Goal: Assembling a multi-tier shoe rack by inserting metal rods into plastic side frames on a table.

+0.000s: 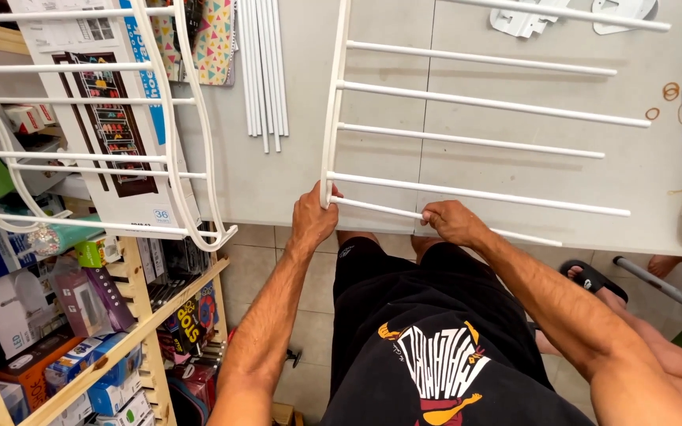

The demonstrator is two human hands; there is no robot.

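1. While I watch through the head camera, both forearms reach away from me over the black shorts (pixel 404 292) toward the near edge of the grey table (pixel 278 181)
2. My left hand (pixel 312 217) is raised from a straight wrist, knuckles toward me, its fingers curled shut around the lower end of the white side rail (pixel 333 102) of the rack lying flat on the table
3. My right hand (pixel 453 222) comes in from the right with the elbow bent, palm down, fingers closed over the nearest white rod (pixel 376 208)
4. That rod runs from the side rail rightward under my right hand and ends free near the table edge, slightly tilted compared with the rods beyond it
5. Four more white rods (pixel 475 143) sit farther away, each joined to the rail at the left and loose at the right
6. A bundle of spare white rods (pixel 264 63) lies far left of the rail, well apart from both hands
7. A second white frame (pixel 104 158) rests at the left over a cardboard box (pixel 96 95), above wooden shelves (pixel 120 347) of packaged goods
8. Orange rubber bands (pixel 670 91) lie at the far right
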